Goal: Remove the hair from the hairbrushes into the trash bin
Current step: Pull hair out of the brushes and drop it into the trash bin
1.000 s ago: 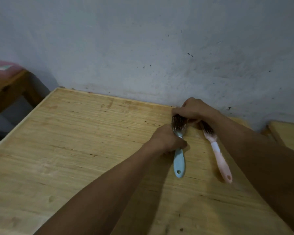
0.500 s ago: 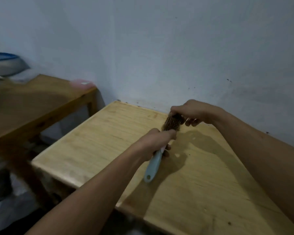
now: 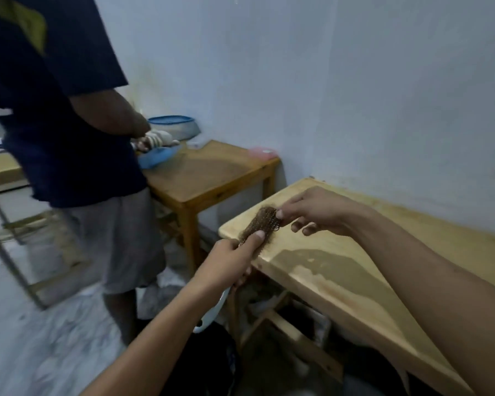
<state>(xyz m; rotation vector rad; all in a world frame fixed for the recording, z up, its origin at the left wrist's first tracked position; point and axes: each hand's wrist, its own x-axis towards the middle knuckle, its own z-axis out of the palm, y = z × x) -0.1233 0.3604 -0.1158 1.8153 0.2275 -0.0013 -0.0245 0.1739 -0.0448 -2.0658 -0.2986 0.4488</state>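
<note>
My left hand clamps the pale-blue plastic hairbrush; right hand pinches its brown hair. Brush now lifted leftward off the light wooden table, presumably binward.

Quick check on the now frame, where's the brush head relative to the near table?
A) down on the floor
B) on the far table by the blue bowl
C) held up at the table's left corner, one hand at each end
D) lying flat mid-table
C: the left hand grips the brush by its handle end while the right hand pinches the far end of the head, over the corner of the table.
</note>
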